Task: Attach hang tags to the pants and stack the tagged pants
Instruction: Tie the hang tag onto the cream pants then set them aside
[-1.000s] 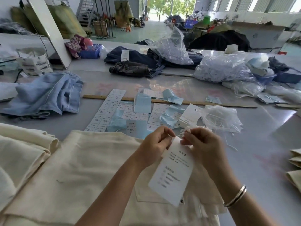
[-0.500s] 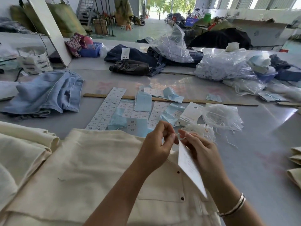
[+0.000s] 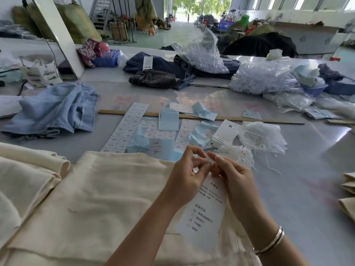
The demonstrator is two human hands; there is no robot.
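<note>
Hang tag [image 3: 204, 208], white w/ printed text, hangs face-up below both hands, over the cream pants [image 3: 92, 198] spread flat under the wrists. Top edge of tag sits at the fingertips; a thin white bit shows there, prob. the string, too small to confirm. Judgement: step = threading or looping the tag string. To do it well: keep tag hole steady w/ 1 hand, feed w/ the other, then fix to a loop or button on pants, not loose cloth. Left hand [image 3: 187, 178]: fingers curled, thumb and index pinching at tag top. Right hand [image 3: 233, 177]: fingers curled inward, pinching same spot; bracelet on wrist. Loose white strings [image 3: 237, 154] just beyond right hand; sticker sheets [image 3: 124, 129] farther ahead of left.
</note>
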